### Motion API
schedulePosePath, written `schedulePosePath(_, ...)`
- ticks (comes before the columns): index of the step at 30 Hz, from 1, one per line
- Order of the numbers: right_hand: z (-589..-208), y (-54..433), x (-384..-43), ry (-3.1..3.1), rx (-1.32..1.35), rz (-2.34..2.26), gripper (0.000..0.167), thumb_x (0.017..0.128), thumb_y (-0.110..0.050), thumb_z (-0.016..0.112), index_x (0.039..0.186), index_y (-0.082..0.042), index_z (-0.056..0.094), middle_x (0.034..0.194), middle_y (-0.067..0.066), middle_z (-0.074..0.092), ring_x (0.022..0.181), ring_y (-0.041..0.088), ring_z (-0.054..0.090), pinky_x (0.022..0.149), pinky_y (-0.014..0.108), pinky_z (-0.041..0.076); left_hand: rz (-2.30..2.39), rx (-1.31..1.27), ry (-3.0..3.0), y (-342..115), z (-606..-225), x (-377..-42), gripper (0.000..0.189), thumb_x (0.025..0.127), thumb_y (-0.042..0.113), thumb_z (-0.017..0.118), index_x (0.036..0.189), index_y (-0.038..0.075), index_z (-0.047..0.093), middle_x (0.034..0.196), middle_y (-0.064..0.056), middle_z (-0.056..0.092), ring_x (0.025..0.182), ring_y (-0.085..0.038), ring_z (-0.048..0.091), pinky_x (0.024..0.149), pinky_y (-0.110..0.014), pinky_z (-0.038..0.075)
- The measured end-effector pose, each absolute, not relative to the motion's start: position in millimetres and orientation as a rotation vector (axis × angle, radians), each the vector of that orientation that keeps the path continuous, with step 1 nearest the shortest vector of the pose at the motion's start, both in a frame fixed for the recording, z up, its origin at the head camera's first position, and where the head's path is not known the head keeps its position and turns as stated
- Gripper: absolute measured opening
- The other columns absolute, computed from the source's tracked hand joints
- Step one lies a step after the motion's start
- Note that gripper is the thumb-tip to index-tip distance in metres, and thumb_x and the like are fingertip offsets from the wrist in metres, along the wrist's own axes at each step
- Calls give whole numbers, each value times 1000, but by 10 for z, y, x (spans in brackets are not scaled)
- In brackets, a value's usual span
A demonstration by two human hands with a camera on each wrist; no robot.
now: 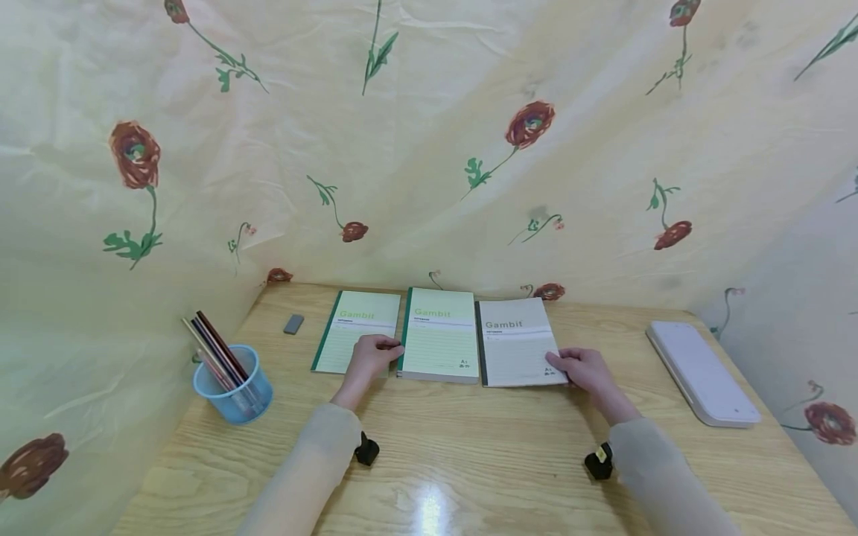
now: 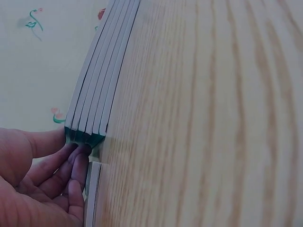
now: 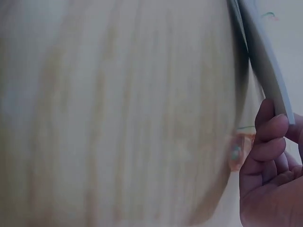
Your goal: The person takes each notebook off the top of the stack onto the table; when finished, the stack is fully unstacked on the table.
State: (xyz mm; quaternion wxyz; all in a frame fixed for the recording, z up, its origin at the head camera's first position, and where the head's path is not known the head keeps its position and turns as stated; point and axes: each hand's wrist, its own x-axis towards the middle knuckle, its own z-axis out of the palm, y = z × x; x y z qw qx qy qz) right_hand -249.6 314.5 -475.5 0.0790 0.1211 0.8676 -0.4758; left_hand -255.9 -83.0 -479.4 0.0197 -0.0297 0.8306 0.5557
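Three groups of "Gambit" notebooks lie side by side at the back of the table. My left hand [image 1: 372, 359] reaches over the green-spined left notebook [image 1: 362, 311]. Its thumb and curled fingers hold the spine corner of the middle stack of notebooks [image 1: 441, 339]. The left wrist view shows several green spines in that stack [image 2: 102, 71], with the fingertips against them. With thumb above and fingers below, my right hand [image 1: 590, 370] pinches the right edge of the grey notebook [image 1: 516, 346]. In the right wrist view that notebook [image 3: 270, 66] has its gripped edge raised off the table.
A blue pencil cup [image 1: 251, 394] with several pencils stands at the left. Behind it lies a small grey eraser [image 1: 293, 324]. A white, rounded flat case [image 1: 704, 372] lies at the right. Flowered cloth [image 1: 429, 149] hangs behind the wooden table [image 1: 496, 461].
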Motion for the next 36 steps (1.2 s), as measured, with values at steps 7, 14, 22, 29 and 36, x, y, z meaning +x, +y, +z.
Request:
schedulePosePath(7,-4778,3118,-2469,2736,317,-1271,50,93,-37,71,113,7,62,84,7,61,67,15,55,58,29,48,1710,-108,2589,-825,-4804,-2577,20,93,12,72,108,-1,74,104,-12,72,98,-26,65,86,-39,54)
schedulePosePath(14,-4745,3064,-2422,2885,212,-1067,39,89,-34,74,94,4,66,69,5,60,58,17,54,56,31,44,1718,-119,2571,-825,-4790,-2549,21,93,11,71,109,-2,73,105,-13,71,97,-26,65,86,-39,54)
schedulePosePath(22,-4649,3044,-2361,2937,172,-1001,37,90,-31,73,94,5,64,80,11,62,69,22,54,58,32,43,1716,-119,2574,-816,-4772,-2549,21,93,12,71,109,-1,73,106,-13,71,97,-25,65,86,-40,54)
schedulePosePath(29,-4686,3081,-2382,2946,232,-954,40,96,-33,65,103,7,63,88,15,63,75,24,54,60,32,43,1707,-114,2582,-817,-4779,-2560,20,92,12,72,108,0,74,104,-12,71,97,-26,65,86,-40,54)
schedulePosePath(36,-4594,2926,-2432,3022,189,-951,39,97,-36,65,101,3,64,86,12,62,74,23,54,62,32,41,1715,-117,2576,-821,-4787,-2559,20,92,12,72,108,-1,74,105,-12,72,98,-27,65,87,-40,54)
